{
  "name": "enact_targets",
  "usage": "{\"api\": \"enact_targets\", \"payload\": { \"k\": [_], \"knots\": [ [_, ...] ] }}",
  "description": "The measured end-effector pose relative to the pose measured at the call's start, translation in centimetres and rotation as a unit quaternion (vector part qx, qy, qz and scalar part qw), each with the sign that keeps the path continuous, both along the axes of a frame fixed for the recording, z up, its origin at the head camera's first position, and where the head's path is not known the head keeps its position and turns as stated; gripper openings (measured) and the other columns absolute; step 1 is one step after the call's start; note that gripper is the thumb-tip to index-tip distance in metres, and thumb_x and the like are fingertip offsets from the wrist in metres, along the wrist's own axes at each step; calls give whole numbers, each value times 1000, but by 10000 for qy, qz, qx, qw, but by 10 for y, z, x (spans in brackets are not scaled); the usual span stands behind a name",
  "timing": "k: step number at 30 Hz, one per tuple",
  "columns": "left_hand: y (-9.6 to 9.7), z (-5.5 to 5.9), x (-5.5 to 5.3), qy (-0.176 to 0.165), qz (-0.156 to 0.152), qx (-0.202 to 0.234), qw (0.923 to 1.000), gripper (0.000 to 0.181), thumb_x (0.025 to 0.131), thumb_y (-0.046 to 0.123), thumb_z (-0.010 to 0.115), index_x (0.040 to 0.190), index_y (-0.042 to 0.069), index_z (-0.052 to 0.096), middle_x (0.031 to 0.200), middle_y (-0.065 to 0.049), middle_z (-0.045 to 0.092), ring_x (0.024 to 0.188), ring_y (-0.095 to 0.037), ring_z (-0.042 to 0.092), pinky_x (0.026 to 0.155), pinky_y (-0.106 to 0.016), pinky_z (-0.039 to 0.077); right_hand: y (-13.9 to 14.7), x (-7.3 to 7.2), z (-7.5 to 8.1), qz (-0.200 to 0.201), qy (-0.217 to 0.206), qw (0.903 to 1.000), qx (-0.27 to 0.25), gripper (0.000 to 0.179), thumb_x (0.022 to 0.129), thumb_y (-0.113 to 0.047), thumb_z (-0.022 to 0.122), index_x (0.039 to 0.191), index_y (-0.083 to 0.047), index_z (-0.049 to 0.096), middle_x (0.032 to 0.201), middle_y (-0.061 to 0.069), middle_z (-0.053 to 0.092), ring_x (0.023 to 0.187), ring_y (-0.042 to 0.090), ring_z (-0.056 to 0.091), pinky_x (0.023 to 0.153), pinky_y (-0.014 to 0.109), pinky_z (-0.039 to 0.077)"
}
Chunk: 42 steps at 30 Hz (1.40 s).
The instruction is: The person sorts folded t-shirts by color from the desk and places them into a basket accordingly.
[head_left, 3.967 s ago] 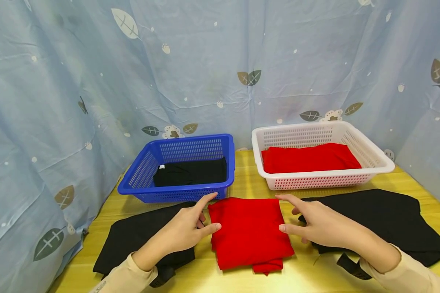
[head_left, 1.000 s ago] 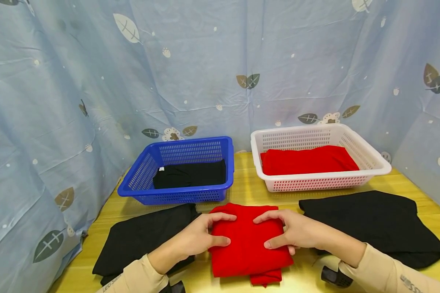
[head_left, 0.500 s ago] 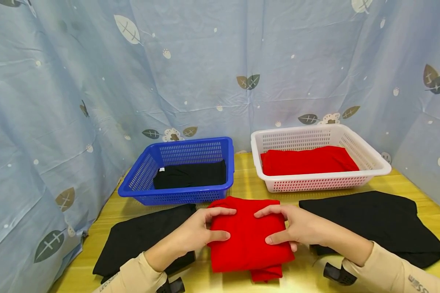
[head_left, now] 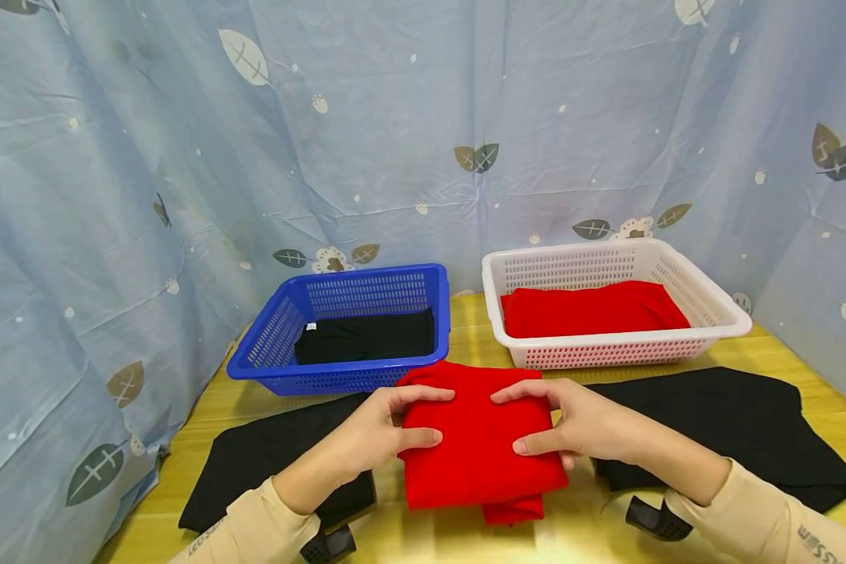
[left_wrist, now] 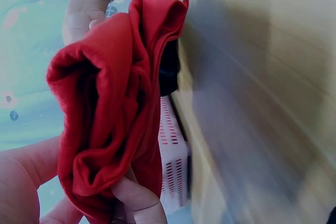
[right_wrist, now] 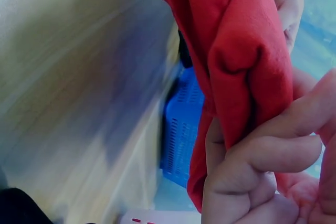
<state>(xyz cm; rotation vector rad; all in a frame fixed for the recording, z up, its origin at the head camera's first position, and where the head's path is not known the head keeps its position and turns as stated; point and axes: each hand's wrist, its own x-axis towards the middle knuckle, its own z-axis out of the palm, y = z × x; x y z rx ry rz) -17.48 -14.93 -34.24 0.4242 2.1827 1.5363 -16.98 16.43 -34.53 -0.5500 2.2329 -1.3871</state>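
A folded red garment [head_left: 475, 446] is held between my two hands in the head view, a loose flap hanging under its near edge. My left hand [head_left: 374, 439] grips the left side, thumb and index finger on top. On the right side my right hand [head_left: 592, 423] grips it the same way. The left wrist view shows the layered folds of the red garment [left_wrist: 115, 93] edge-on, with fingers [left_wrist: 139, 198] tucked beneath. From the right wrist, curled fingers [right_wrist: 236, 182] support the underside, and the garment is raised off the table.
Behind the hands stand a blue basket [head_left: 338, 366] with a folded black garment [head_left: 366, 335] and a white basket [head_left: 620, 345] with a folded red garment [head_left: 595, 308]. More black garments lie on the table at left [head_left: 268, 454] and right [head_left: 719, 423]. A patterned curtain [head_left: 395, 117] hangs behind.
Earlier, both hands hovered apart beside the red garment lying on the table. They closed in on its sides, gripped it, and have raised it slightly, moving away towards the baskets.
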Motion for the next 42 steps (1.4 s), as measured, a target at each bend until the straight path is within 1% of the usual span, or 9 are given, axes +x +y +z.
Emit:
{"api": "enact_targets", "payload": {
  "k": [7, 11, 14, 19, 24, 31, 33, 38, 42],
  "knots": [
    [1, 7, 0, -37, -12, 115, 9999, 51, 97, 12, 79, 146, 18, 67, 137, -16, 67, 104, -22, 75, 86, -42, 67, 4, 0, 7, -32, 52, 10000, -71, 62, 93, -25, 86, 148, -13, 61, 106, 17, 66, 49, 24, 59, 53, 31, 56],
    [1, 11, -1, -12, -88, 251, 9996, 51, 97, 12, 78, 147, 17, 67, 134, -16, 70, 104, -23, 76, 87, -42, 66, 7, 2, 11, -14, 93, 9999, -126, 62, 93, -25, 85, 149, -13, 60, 115, 18, 65, 49, 23, 58, 52, 31, 56],
    [3, 15, -1, 68, -169, 332, 9993, 51, 98, 11, 77, 148, 16, 67, 131, -17, 72, 104, -23, 78, 87, -42, 66, 10, 2, 16, 0, 304, 9995, -101, 62, 93, -24, 85, 149, -13, 60, 119, 18, 65, 49, 26, 57, 52, 32, 56],
    [5, 20, -4, 195, -233, 320, 9990, 50, 98, 11, 77, 147, 17, 68, 130, -17, 73, 103, -23, 78, 87, -41, 66, 14, 2, 23, -101, 612, 9980, 90, 60, 93, -27, 85, 148, -16, 62, 117, 17, 67, 48, 29, 58, 52, 33, 56],
    [9, 26, -10, 195, -251, 358, 9989, 49, 99, 11, 77, 146, 17, 68, 132, -17, 72, 104, -23, 77, 88, -42, 66, 18, 2, 30, -189, 722, 9971, 148, 61, 93, -28, 85, 148, -16, 61, 110, 17, 68, 50, 26, 58, 54, 33, 56],
    [17, 37, -20, 249, -273, 486, 9981, 48, 99, 9, 76, 146, 16, 67, 132, -17, 72, 106, -23, 77, 89, -44, 66, 23, -3, 38, -347, 779, 9962, 197, 64, 93, -29, 86, 150, -16, 59, 105, 16, 68, 51, 33, 57, 56, 32, 57],
    [19, 42, -22, 291, -253, 522, 9979, 48, 99, 8, 75, 146, 16, 68, 133, -18, 71, 107, -24, 77, 89, -45, 66, 25, -4, 41, -405, 790, 9959, 198, 64, 93, -29, 85, 151, -17, 59, 106, 16, 68, 52, 31, 58, 57, 33, 57],
    [26, 52, -29, 411, -198, 553, 9974, 47, 99, 7, 75, 144, 15, 69, 133, -18, 70, 106, -24, 77, 88, -46, 66, 31, -10, 48, -513, 878, 9948, 70, 63, 94, -27, 85, 150, -18, 60, 115, 17, 68, 54, 25, 58, 57, 34, 57],
    [33, 56, -36, 526, -156, 540, 9970, 45, 98, 6, 76, 142, 15, 70, 130, -18, 71, 103, -24, 77, 87, -45, 67, 37, -14, 52, -603, 1007, 9931, -9, 60, 94, -25, 85, 149, -18, 62, 112, 17, 69, 53, 25, 59, 57, 34, 58]
  ]
}}
